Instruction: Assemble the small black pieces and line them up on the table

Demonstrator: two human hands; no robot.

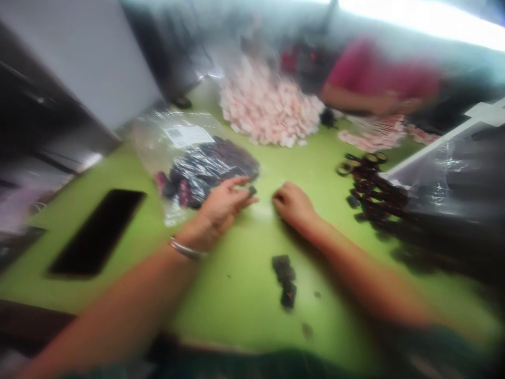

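Note:
My left hand (224,208), with a metal bangle at the wrist, pinches a small dark piece (253,190) near its fingertips. Just to the right, my right hand (295,206) is curled into a fist over the green table (236,295); whatever its fingers hold is hidden. Beside my left hand lies a clear plastic bag (213,160) full of dark pieces, with a white label on it. Several small black square pieces (284,276) lie in a short row nearer to me, below the right hand.
A large heap of pale pink tags (272,110) stands at the back. To the right, dark pieces (374,189) are piled beside a plastic-lined box (453,168). A dark flat slab (98,231) lies at left. Across the table sits a person in a pink top (379,73).

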